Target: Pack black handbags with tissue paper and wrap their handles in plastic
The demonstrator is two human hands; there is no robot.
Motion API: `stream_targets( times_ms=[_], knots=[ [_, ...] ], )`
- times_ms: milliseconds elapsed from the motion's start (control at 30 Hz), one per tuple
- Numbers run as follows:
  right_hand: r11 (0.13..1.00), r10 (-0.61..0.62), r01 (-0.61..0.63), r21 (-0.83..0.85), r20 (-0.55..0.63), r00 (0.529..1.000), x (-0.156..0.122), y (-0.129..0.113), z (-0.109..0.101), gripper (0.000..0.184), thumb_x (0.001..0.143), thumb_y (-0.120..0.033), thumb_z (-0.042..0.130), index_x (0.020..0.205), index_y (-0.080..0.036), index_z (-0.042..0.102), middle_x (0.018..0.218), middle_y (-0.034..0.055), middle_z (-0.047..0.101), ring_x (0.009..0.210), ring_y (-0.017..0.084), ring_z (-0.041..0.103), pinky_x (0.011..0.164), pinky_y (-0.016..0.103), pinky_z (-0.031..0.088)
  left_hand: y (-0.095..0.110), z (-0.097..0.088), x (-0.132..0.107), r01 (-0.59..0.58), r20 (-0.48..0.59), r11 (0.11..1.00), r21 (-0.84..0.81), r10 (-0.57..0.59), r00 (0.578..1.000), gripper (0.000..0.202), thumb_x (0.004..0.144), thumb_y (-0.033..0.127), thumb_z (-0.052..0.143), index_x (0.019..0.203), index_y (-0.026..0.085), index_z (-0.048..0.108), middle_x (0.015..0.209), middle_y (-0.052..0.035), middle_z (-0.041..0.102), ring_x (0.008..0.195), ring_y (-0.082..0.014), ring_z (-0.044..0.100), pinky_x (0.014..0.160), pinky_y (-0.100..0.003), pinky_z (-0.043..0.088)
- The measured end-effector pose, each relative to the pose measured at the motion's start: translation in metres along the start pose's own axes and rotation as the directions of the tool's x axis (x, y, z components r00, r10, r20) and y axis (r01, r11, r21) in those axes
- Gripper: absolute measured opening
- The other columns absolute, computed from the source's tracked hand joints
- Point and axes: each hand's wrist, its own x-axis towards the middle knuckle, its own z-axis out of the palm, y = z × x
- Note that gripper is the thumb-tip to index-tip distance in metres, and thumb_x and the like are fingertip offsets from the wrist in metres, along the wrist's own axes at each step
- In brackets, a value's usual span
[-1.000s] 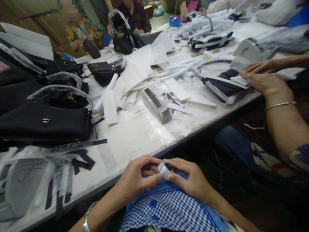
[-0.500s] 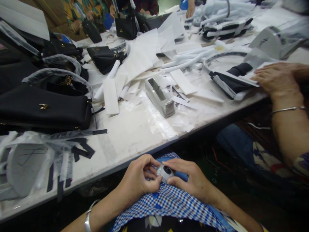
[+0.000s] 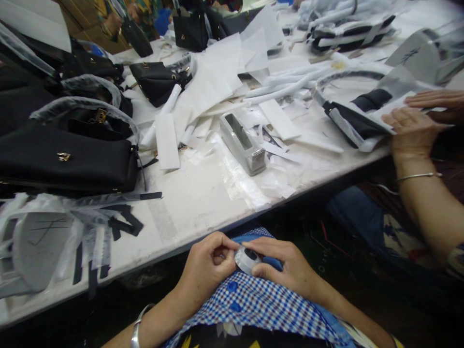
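Low in front of my body, over the blue checked cloth [image 3: 268, 295], I hold a small whitish roll with a dark centre, which looks like a tape roll [image 3: 246, 261]. My right hand [image 3: 286, 263] grips it between thumb and fingers from the right. At the roll's left edge, the thumb and forefinger of my left hand [image 3: 212, 258] are pinched together; any tape end between them is too small to make out. Beyond the table's edge stands a grey tape dispenser [image 3: 243, 145] with no roll in its slot.
Black handbags [image 3: 65, 162] crowd the table's left side. In front of them lies another grey dispenser [image 3: 39, 251] with black-ended clear strips [image 3: 97, 241]. White paper sheets [image 3: 213, 72] fill the middle. At right, a co-worker's hands [image 3: 416, 128] press on a black bag [image 3: 358, 121].
The finger and thumb of my left hand have closed into a tighter pinch at the roll's edge. The co-worker's hands have shifted over the bag, and the view has tilted slightly.
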Motion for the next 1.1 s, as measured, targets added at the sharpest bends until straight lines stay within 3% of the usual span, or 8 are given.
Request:
stream_targets(
  times_ms=[133,267,400,533,700,900,1033,1100],
  knots=[
    [1.000,0.022,-0.023,-0.006,-0.035,0.999,0.001,0.000,-0.001,0.037,0.088,-0.039,0.070,0.120,-0.020,0.072,0.114,0.0098,0.074,0.104,0.024,0.070,0.093,0.034,0.056,0.005,-0.005,-0.003,0.087,0.149,0.980,-0.177,-0.061,0.987,0.017,0.086,0.025,0.063,0.100,0.016,0.067,0.087,-0.0061,0.074,0.078,-0.0169,0.070,0.068,-0.026,0.058],
    [0.999,0.010,-0.013,-0.046,-0.046,0.999,0.001,-0.002,-0.001,0.037,0.085,-0.038,0.073,0.118,-0.020,0.073,0.112,0.0097,0.075,0.102,0.024,0.070,0.092,0.034,0.057,0.004,-0.006,-0.005,0.162,0.219,0.962,-0.218,-0.113,0.969,0.032,0.078,0.026,0.074,0.106,0.015,0.061,0.095,-0.0084,0.072,0.084,-0.0204,0.072,0.073,-0.032,0.061],
    [0.999,-0.002,0.002,-0.032,0.000,1.000,0.000,-0.003,0.000,0.038,0.084,-0.036,0.075,0.118,-0.020,0.073,0.112,0.0092,0.074,0.104,0.024,0.069,0.094,0.034,0.056,-0.002,-0.003,-0.004,0.170,0.202,0.964,-0.206,-0.128,0.971,0.029,0.069,0.015,0.073,0.095,0.014,0.060,0.085,-0.0055,0.071,0.072,-0.0178,0.071,0.067,-0.030,0.061],
    [1.000,-0.007,0.008,-0.015,0.014,1.000,-0.002,0.000,0.001,0.039,0.085,-0.036,0.075,0.119,-0.019,0.072,0.114,0.0098,0.074,0.105,0.024,0.069,0.094,0.034,0.055,-0.006,0.000,-0.005,0.163,0.178,0.966,-0.201,-0.127,0.976,0.027,0.066,0.013,0.072,0.091,0.013,0.061,0.082,-0.0052,0.070,0.071,-0.0167,0.070,0.064,-0.027,0.059],
    [0.999,-0.028,0.028,-0.018,-0.004,1.000,-0.002,0.005,0.002,0.039,0.085,-0.036,0.075,0.120,-0.019,0.072,0.114,0.0100,0.073,0.106,0.023,0.069,0.095,0.033,0.055,-0.009,0.004,-0.007,0.163,0.149,0.964,-0.211,-0.133,0.980,0.027,0.069,0.018,0.073,0.094,0.014,0.063,0.081,-0.0047,0.071,0.070,-0.0167,0.069,0.062,-0.025,0.057],
    [0.999,-0.030,0.029,0.042,0.018,0.999,-0.003,0.002,0.003,0.037,0.086,-0.038,0.073,0.118,-0.019,0.073,0.114,0.0102,0.074,0.105,0.023,0.069,0.094,0.032,0.055,-0.005,0.002,-0.008,0.113,0.023,0.987,-0.110,-0.111,0.994,0.010,0.072,0.012,0.064,0.081,0.015,0.066,0.068,0.0008,0.065,0.060,-0.0103,0.061,0.052,-0.017,0.046],
    [1.000,-0.011,0.012,0.026,-0.019,1.000,-0.004,0.001,0.003,0.038,0.087,-0.039,0.071,0.119,-0.018,0.073,0.113,0.0108,0.074,0.104,0.023,0.070,0.094,0.033,0.055,0.002,-0.005,-0.011,0.141,0.179,0.964,-0.226,-0.102,0.979,0.016,0.086,0.024,0.063,0.100,0.017,0.065,0.084,-0.0033,0.071,0.076,-0.0140,0.067,0.067,-0.022,0.053],
    [1.000,-0.010,0.010,0.011,-0.034,0.999,-0.004,0.001,0.003,0.037,0.087,-0.038,0.072,0.118,-0.018,0.073,0.112,0.0103,0.074,0.103,0.023,0.070,0.092,0.032,0.055,0.003,-0.007,-0.012,0.184,0.250,0.946,-0.266,-0.116,0.961,0.025,0.086,0.030,0.066,0.107,0.017,0.062,0.094,-0.0067,0.072,0.086,-0.0178,0.070,0.073,-0.026,0.056]
  ],
)
